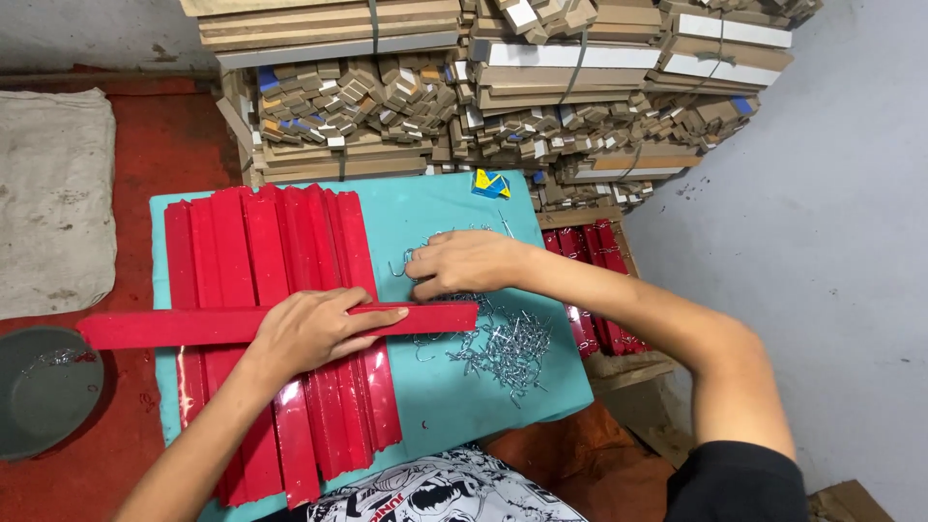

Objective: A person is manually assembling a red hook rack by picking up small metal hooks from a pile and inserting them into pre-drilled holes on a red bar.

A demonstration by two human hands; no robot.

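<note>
Left hand [319,329]: laid flat, fingers together, on red strip [271,325], mid-frame
Right hand [464,263]: fingers curled together over hooks [498,343], centre
Risk: strip could be skewed if pressure is eased; tangled hooks could be dragged off the teal board [454,208]

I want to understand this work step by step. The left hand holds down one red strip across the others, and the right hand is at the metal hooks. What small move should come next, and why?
Probably the right hand lifts one hook from the metal hooks and carries it to the red strip. The left hand already presses that strip flat across the stacked red strips, and the right fingers are pinching at the pile's edge.
</note>
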